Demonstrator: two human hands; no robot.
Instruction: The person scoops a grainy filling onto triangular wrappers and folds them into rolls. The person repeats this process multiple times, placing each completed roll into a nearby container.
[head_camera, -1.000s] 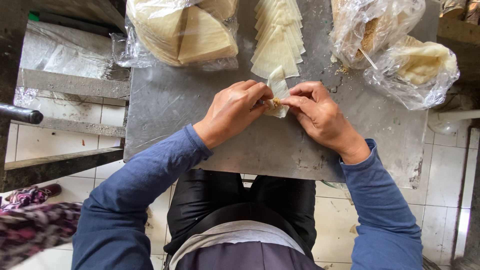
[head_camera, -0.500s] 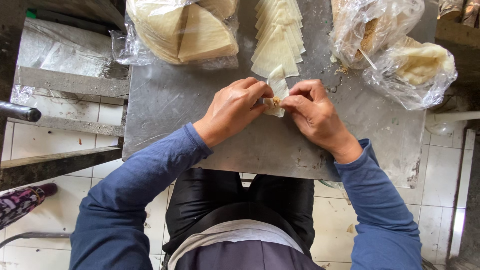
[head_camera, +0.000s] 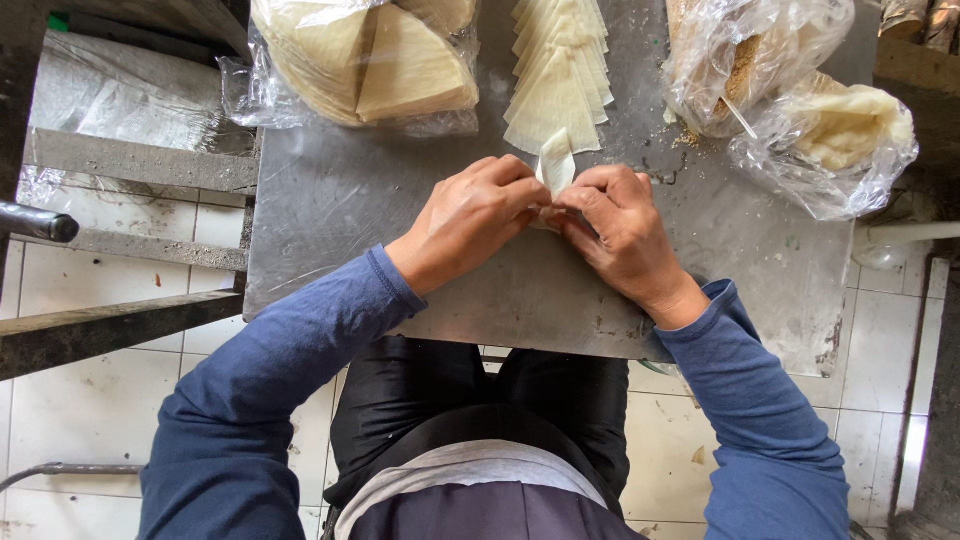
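White floor tiles lie below my knees, and a worn steel tabletop (head_camera: 420, 190) spans my lap. Near to far, the layout is as follows.

1. My left hand (head_camera: 470, 215) and right hand (head_camera: 615, 230) meet at the table's centre, fingertips pressed together, both pinching one pale pastry wrapper (head_camera: 556, 165). Its pointed upper flap stands up between my thumbs; the lower part is hidden under my fingers, so I cannot tell whether filling sits inside.

2. Just beyond my hands, a fanned row of cut wrapper strips (head_camera: 558, 75) lies flat on the steel, its lowest tip nearly touching the folded piece.

3. Far left: a clear bag of stacked wedge-shaped sheets (head_camera: 370, 55). Far right: two plastic bags, one with crumbly brown filling (head_camera: 735, 65), one with a pale doughy mass (head_camera: 845, 130).

Hazards, as I judge them:
- Uneven thumb pressure may tear the thin sheet at the fold.
- A loose pinch may let the cone spring open.
- The nearby strips may be dragged or crumpled if my knuckles drift forward.
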